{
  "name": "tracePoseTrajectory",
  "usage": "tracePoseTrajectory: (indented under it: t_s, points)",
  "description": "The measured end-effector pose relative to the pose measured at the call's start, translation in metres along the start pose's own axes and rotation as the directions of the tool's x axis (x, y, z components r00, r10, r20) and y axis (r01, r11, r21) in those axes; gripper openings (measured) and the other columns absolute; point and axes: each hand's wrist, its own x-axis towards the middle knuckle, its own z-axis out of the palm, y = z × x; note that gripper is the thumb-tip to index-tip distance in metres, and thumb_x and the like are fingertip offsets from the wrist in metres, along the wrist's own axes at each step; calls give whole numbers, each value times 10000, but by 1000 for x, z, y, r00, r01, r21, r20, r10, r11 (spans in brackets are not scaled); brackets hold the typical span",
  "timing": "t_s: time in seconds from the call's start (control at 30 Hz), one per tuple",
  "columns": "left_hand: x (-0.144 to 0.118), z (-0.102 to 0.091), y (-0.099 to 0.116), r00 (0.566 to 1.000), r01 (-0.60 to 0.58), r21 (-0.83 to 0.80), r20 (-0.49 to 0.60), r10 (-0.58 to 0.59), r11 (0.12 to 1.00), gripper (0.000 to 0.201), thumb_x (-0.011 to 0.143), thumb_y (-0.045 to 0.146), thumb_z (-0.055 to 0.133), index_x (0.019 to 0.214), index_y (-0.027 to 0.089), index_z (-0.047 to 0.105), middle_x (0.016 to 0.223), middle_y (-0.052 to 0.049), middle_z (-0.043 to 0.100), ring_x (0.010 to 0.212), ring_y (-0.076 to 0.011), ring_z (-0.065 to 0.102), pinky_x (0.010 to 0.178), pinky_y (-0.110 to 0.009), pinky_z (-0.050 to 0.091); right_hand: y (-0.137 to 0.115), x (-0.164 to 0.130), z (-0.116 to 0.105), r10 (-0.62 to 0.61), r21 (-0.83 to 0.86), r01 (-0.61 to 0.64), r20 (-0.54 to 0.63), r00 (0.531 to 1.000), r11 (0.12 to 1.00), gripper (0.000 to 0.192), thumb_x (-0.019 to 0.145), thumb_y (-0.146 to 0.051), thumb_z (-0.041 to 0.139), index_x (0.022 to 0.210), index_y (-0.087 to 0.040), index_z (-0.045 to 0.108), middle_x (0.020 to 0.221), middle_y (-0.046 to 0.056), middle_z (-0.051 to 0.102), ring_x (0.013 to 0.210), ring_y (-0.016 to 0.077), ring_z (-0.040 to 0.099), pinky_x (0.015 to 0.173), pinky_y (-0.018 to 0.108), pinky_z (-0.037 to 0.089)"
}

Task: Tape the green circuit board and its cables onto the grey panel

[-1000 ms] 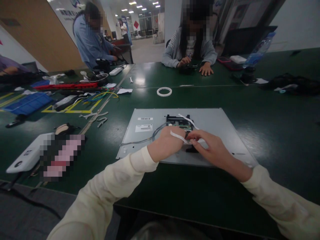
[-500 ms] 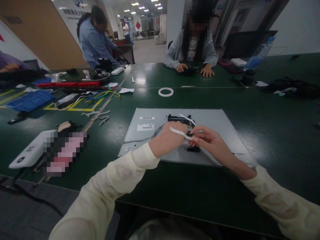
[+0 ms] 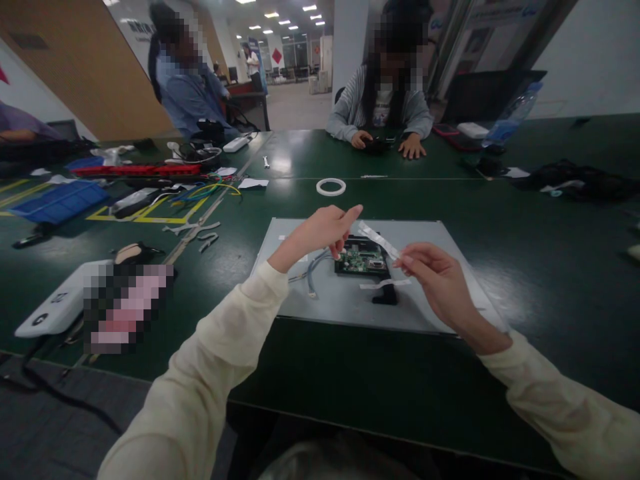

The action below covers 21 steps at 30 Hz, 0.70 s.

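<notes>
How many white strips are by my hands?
2: one white strip at the right hand, another strip at the black bracket on the grey panel. Others may be hidden.

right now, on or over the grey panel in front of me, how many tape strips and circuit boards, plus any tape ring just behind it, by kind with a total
Narrow white tape strips: 2 (one in the fingers of the right hand, the other strip at the near half of the grey rectangular metal panel)
Green circuit board: 1
White tape ring: 1
Total: 4
</notes>
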Motion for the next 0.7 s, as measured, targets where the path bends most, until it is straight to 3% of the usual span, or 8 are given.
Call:
tracePoseTrajectory:
  t_s: [0.07, 0.17, 0.3, 0.43, 0.57, 0.7]
  points:
    - [-1, -5, -1, 996, 21, -156, 92, -7, 988, 671, 914, 583, 160, 827, 80, 596, 708, -103, 671, 481, -107, 604, 495, -202, 416, 4, 0, 1, 14, -30, -14, 4, 1000, 999, 189, 762, -313, 658, 894, -192, 594, 766, 17, 659, 692, 122, 592, 627, 232, 459]
    - [-1, -6, -4, 984, -36, -196, 165, 70, 980, 500, 880, 538, 369, 875, 93, 597, 823, -97, 690, 520, -103, 625, 466, -185, 391, 7, -3, 5, 21, -80, -17, 52, 998, 997, 230, 768, -348, 657, 921, -186, 599, 787, 30, 678, 694, 129, 609, 644, 239, 484]
    - [2, -10, -11, 971, -155, -163, 155, 180, 974, 253, 838, 324, 477, 822, 107, 607, 792, -72, 686, 565, -103, 639, 445, -167, 363, 6, -7, 9, 0, -140, 20, 143, 990, 990, 274, 785, -381, 638, 967, -182, 595, 820, 51, 689, 737, 155, 637, 679, 263, 516]
    - [2, -22, -17, 972, -179, -147, 129, 198, 973, 187, 802, 275, 495, 810, 126, 608, 739, -43, 677, 581, -104, 637, 447, -158, 367, 5, -12, 11, 5, -169, 40, 255, 967, 985, 304, 817, -366, 610, 1054, -183, 564, 871, 57, 690, 783, 168, 646, 714, 289, 532]
    - [1, -32, -23, 978, -88, -120, 176, 109, 989, 293, 829, 386, 466, 876, 136, 612, 838, -57, 685, 631, -121, 651, 469, -172, 393, 4, -13, 12, -2, -176, 56, 297, 955, 983, 293, 840, -351, 589, 1078, -184, 554, 911, 54, 686, 814, 165, 645, 738, 298, 541]
    - [4, -30, -28, 990, 13, -121, 142, 5, 993, 492, 853, 558, 386, 1040, 140, 566, 1067, -98, 645, 687, -140, 660, 516, -203, 427, 5, -13, 11, -29, -190, 87, 289, 957, 978, 292, 847, -343, 584, 1090, -184, 557, 926, 51, 682, 812, 159, 641, 742, 294, 542]
